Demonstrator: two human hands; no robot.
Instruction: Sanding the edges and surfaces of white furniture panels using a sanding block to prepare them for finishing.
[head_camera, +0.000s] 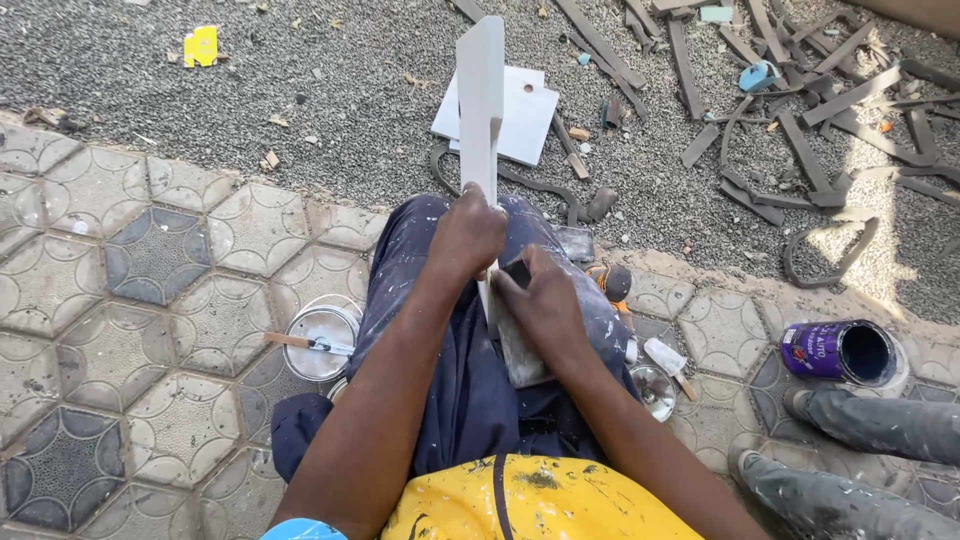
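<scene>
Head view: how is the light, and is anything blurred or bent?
Head view: hard sun glares on the white board and on the gravel at right; the left hand and right hand are sharp; the tiles lie in even shade; edges curve slightly as from a wide lens.

An outdoor painting worksite: patterned paving, gravel strewn with offcuts (paint tins nearby).

Pale grey-white board; white sheets beneath. Navy trousers, white-speckled. Yellow shirt, dark smears. Grey paving, hexagon pattern, some tiles darker blue-grey. Purple tin, black inside. Yellow scrap on speckled grey gravel.
</scene>
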